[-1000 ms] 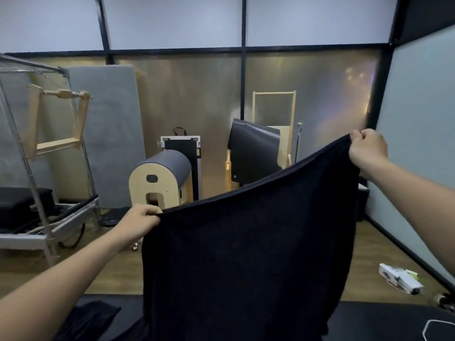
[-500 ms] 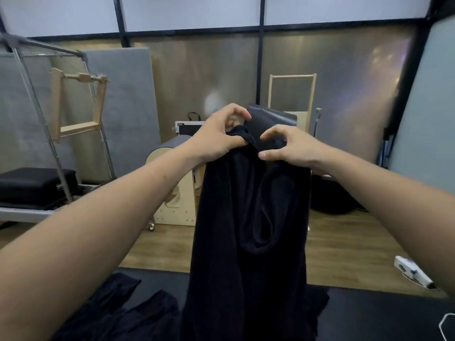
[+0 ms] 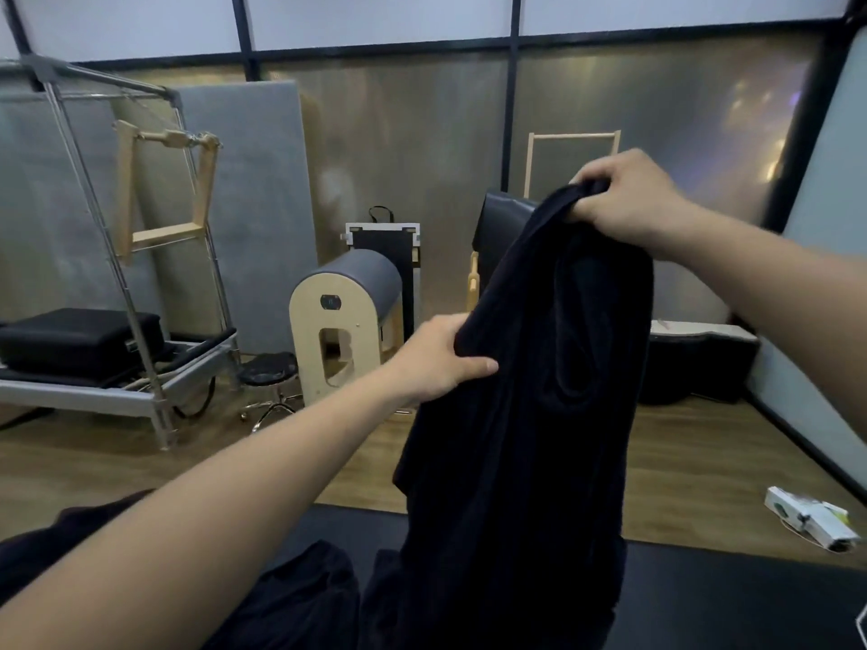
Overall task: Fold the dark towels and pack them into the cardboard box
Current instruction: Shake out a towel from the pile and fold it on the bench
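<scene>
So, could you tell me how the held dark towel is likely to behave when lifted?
Probably floppy: the dark towel hangs in limp folds from the right hand. Likely light, since that grip carries its top. Probably not slippery: the left hand bunches its edge.

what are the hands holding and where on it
A dark towel: the right hand grips its bunched top end, the left hand grips its left edge lower down.

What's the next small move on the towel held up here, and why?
Probably slide the left hand down the edge of the dark towel to straighten it: the right hand holds the bunched top, the left grips one side partway down, and the cloth hangs doubled and slack, its lower end over the black mat.
</scene>
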### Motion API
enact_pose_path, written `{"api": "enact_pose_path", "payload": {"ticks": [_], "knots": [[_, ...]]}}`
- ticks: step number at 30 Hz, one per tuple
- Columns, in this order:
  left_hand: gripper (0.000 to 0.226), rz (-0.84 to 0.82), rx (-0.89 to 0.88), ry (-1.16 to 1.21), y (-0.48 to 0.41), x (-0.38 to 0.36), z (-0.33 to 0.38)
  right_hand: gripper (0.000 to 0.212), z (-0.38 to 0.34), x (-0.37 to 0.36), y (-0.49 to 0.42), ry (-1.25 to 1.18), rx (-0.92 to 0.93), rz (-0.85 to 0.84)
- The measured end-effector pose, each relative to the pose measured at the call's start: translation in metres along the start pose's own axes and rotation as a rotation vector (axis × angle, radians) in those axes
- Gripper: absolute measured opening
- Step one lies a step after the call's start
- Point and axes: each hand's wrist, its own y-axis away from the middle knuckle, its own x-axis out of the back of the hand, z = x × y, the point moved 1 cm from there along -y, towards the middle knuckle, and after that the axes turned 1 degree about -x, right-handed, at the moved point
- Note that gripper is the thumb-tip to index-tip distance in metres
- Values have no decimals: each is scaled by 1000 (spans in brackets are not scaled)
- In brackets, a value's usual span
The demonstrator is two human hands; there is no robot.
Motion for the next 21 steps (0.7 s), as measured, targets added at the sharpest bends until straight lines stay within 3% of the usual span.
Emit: {"api": "enact_pose_path", "payload": {"ticks": [3, 5, 8, 15, 18, 21], "knots": [[28, -142, 155, 78, 17, -7, -25, 19, 19, 12, -12, 81, -25, 206], [30, -254, 237, 104, 27, -5, -39, 27, 36, 15, -14, 172, -46, 239], [29, -266, 261, -17, 34, 11, -51, 27, 58, 21, -8, 254, -114, 248], [27, -122, 215, -678, 30, 69, -51, 11, 92, 44, 6, 340, -274, 210], [31, 123, 20, -1168, 11, 105, -15, 12, 97, 54, 8, 380, -324, 235], [31, 246, 26, -1352, -7, 147, 10, 14, 95, 56, 6, 402, -285, 211]]}}
